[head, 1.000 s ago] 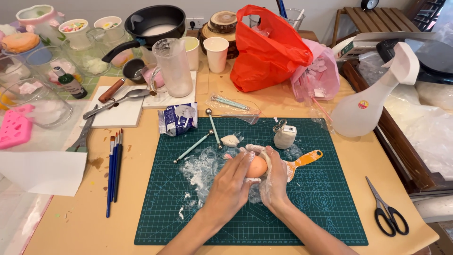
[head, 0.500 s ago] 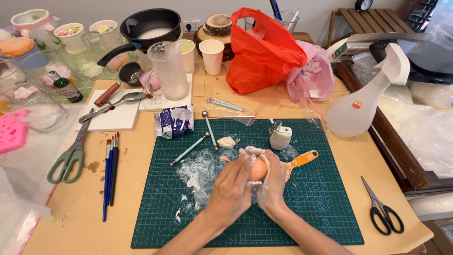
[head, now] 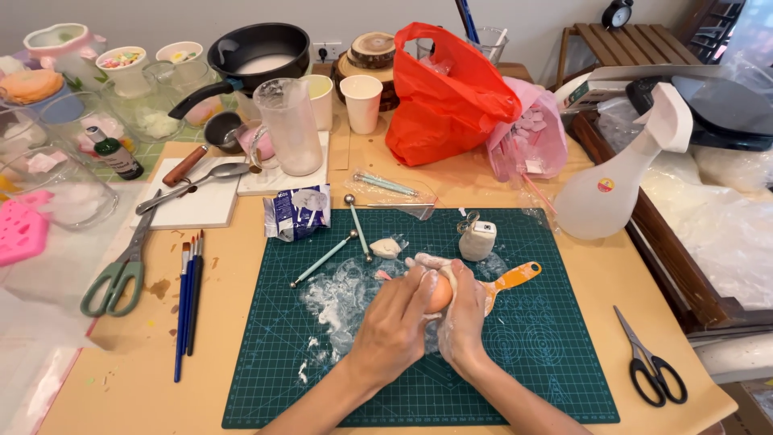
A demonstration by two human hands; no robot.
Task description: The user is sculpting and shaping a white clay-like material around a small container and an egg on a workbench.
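Orange ball (head: 440, 293) cupped between both hands' fingers (head: 419, 283).

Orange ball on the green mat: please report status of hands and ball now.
Left hand and right hand both cupped around orange ball, above cutting mat. White paste on fingers. Orange-handled tool beside right hand.

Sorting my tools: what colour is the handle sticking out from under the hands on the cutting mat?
Orange, clearest in the head view: the handle juts right of the right hand.
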